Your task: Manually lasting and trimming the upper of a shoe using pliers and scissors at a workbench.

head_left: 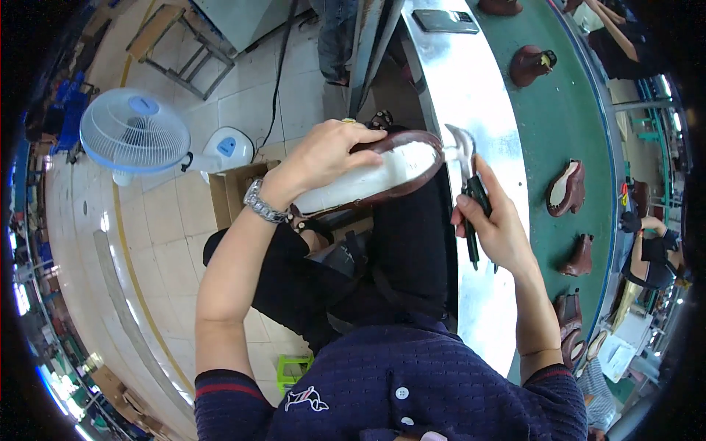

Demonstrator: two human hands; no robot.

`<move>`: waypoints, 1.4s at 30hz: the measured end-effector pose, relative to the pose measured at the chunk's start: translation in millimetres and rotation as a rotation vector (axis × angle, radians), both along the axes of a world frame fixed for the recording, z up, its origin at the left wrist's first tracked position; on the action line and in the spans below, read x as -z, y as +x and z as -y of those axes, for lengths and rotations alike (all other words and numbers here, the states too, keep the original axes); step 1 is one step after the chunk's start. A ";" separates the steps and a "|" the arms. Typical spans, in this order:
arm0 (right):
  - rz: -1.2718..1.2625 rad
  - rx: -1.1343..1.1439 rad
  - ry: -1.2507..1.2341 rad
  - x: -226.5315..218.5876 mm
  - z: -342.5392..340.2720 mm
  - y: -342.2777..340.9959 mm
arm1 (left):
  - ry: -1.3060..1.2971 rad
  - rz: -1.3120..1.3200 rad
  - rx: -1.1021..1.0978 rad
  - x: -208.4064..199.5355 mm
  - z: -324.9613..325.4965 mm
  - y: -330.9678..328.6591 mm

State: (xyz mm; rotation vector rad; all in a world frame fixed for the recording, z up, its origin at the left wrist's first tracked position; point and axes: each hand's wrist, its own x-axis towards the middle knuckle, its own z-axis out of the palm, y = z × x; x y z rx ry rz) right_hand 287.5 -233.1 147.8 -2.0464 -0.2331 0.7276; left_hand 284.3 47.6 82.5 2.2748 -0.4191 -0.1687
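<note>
A dark brown shoe upper (423, 178) lies sole side up above my lap, its white bottom showing. My left hand (323, 158) grips it from above, thumb across the white bottom and fingers over the far edge. At the shoe's right end, the metal head of a pair of lasting pincers (463, 147) meets or nearly meets the brown edge; contact is hard to tell. My right hand (496, 224) is closed round the pincers' black handles, over the metal bench (478, 81).
A phone (445, 20) rests on the bench's far end. Beyond it, a green conveyor (544, 132) carries several brown shoes (566, 189). To the left stand a fan (136, 132) and a wooden stool (158, 33). A cardboard box (220, 202) is by my left forearm. Other people work at far right.
</note>
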 end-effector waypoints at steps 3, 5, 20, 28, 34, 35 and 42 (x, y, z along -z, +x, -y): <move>-0.112 -0.048 0.056 11.8 5.9 2.1 | 0.201 0.144 -0.086 6.7 8.4 -2.0; -0.190 -0.064 0.060 15.4 2.7 7.7 | 0.513 0.319 -0.293 19.8 21.8 -8.4; 0.162 -0.461 -0.112 33.6 -38.7 17.2 | 0.201 0.203 -0.508 7.9 65.9 -65.8; 0.338 -0.418 -0.049 48.6 -26.4 0.5 | 0.233 0.396 -0.450 14.8 63.0 -68.6; 0.523 -0.862 -0.519 -21.8 -31.6 43.3 | 0.416 0.511 -0.341 31.4 58.0 -77.2; 0.543 -0.871 -0.524 -24.8 -34.9 44.1 | 0.417 0.525 -0.358 33.8 57.1 -77.5; 0.565 -0.480 -0.269 30.7 -45.5 32.6 | 0.482 0.570 -0.299 37.0 56.8 -78.6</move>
